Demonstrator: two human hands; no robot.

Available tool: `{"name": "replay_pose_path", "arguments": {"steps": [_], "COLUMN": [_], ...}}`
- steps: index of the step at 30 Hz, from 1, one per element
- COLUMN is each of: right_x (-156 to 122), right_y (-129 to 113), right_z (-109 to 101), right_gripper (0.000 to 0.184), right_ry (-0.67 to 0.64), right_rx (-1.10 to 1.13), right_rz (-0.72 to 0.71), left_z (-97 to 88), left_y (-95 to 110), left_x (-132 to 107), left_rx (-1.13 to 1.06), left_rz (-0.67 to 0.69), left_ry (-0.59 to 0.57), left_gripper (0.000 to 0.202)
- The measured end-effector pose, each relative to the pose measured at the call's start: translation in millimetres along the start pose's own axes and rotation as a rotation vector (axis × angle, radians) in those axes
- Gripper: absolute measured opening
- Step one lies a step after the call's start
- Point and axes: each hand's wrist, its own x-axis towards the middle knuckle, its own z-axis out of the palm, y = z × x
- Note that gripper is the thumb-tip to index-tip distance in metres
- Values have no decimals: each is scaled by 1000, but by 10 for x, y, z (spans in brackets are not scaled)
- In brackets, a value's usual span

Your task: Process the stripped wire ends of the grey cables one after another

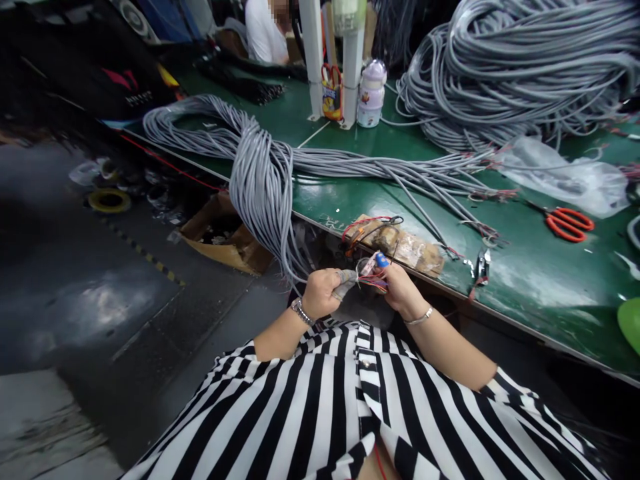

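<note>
My left hand point(323, 291) is closed round the end of a grey cable point(295, 270), with wrapped fingertips on the cable end. Thin coloured wires point(373, 281) fan out from there toward my right hand point(397, 288), whose fingers are closed on them. A blue cover sits on one right fingertip. Beside the fingers is a small pale piece whose kind I cannot make out. The grey cable runs up into a thick looped bundle point(263, 180) that hangs over the table edge. Just beyond my hands, a taped block point(413, 250) lies at the edge with loose wires on it.
The green table point(330, 197) holds red-handled scissors point(570, 223), a small metal tool point(483, 267), a clear plastic bag point(565, 173) and a big cable coil point(520, 67). White posts and a bottle point(371, 93) stand behind. A cardboard box point(235, 250) sits below. Another person is across the table.
</note>
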Motion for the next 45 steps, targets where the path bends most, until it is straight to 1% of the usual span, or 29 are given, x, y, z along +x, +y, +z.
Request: {"name": "replay_pose_path", "arguments": {"steps": [6, 11, 15, 20, 22, 24, 28, 32, 36, 40, 42, 45], "right_x": [-6, 8, 22, 10, 1, -7, -30, -68, -105, -132, -137, -131], "right_y": [-50, -90, -100, -113, -108, -89, -10, 79, 127, 112, 87, 36], "right_z": [32, 45, 54, 57, 58, 56, 31, -39, -107, -119, -111, -90], "right_gripper": [54, 48, 42, 39, 40, 42, 51, 55, 57, 55, 55, 55], "right_ry": [-9, -29, -25, -78, -82, -64, -36, -73, -81, -70, -70, -88], "right_rx": [130, 165, 209, 208, 201, 215, 246, 257, 224, 223, 227, 241], "right_rz": [16, -3, -38, -77, -63, -29, 60, 110, 120, 128, 136, 141], "left_z": [63, 121, 141, 179, 191, 185, 101, -40, -172, -279, -325, -373], "left_y": [-34, -53, -44, -52, -57, -50, 33, 153, 235, 318, 347, 357], "left_x": [6, -16, 2, 0, -21, -40, -58, -101, -240, -388, -426, -436], "left_rx": [-27, -30, -23, -11, -11, -13, -29, -54, -64, -66, -53, -41], "left_rz": [-25, -64, -45, -49, -67, -65, -32, 17, 4, 24, 5, -92], "left_ry": [-6, -48, -64, -142, -168, -167, -138, -115, -92, -92, -72, -38], "left_gripper": [18, 20, 20, 22, 23, 22, 19, 18, 19, 19, 18, 16]}}
